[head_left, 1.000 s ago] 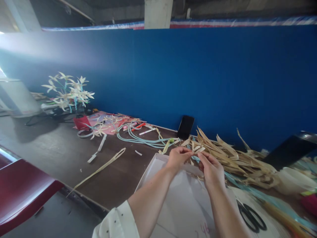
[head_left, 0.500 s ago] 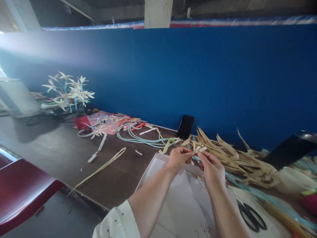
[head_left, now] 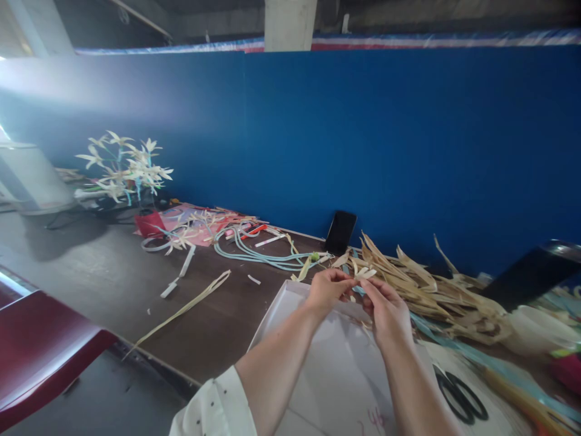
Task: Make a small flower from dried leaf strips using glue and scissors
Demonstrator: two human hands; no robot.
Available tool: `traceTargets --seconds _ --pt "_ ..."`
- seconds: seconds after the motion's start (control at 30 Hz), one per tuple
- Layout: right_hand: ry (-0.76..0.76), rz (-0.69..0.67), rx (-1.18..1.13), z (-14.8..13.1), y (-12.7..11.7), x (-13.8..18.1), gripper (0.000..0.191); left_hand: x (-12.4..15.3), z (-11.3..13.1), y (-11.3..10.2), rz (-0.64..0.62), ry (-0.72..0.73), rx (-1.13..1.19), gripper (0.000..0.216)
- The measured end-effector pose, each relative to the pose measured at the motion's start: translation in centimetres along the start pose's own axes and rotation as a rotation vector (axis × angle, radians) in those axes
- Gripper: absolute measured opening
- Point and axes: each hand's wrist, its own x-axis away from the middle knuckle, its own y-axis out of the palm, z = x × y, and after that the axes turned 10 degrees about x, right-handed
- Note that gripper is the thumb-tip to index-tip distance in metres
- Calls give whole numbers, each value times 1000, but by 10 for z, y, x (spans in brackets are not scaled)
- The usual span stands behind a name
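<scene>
Several finished straw flowers [head_left: 124, 166] stand in a bunch at the far left end of the tabletop [head_left: 91, 266], pale petals spread on thin stems. Just right of them a pink sheet [head_left: 195, 223] lies towards the back edge with a few loose straw stars scattered on it. Beside that are looped light-blue strips [head_left: 254, 253]. One long pale strip [head_left: 186, 307] runs slantwise towards the near edge. A dark phone [head_left: 340, 232] leans against the blue partition [head_left: 363, 133] at the back edge.

In the middle, a shallow white tray [head_left: 281, 312] sits at the near edge, and both of the person's hands are raised over its far rim. The left hand [head_left: 327, 290] and the right hand [head_left: 385, 309] are brought together, fingertips pinched shut on a small straw piece [head_left: 365, 274] held between them, above the tray and just in front of the husks. It shows only a few short pale blades, so I judge it to be at an early stage next to the full blooms at the left end.

Right of the hands, a large heap of dried husks [head_left: 431, 290] lies along the back edge, long and uncut, so plenty of raw stuff looks unused. Black scissors [head_left: 460, 396] rest untouched near the front right corner, close to the right forearm.
</scene>
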Motion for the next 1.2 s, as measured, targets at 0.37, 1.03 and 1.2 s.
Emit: traceTargets --seconds 0.37,1.03,1.2 --pt "179 -66 -177 -3 0 2 31 3 3 2 -12 -22 17 29" --pt "165 -115 -208 -5 0 3 23 1 2 2 -33 -62 80 27" --pt "163 -102 -193 -4 -1 3 24 1 1 3 -20 -82 129 25"
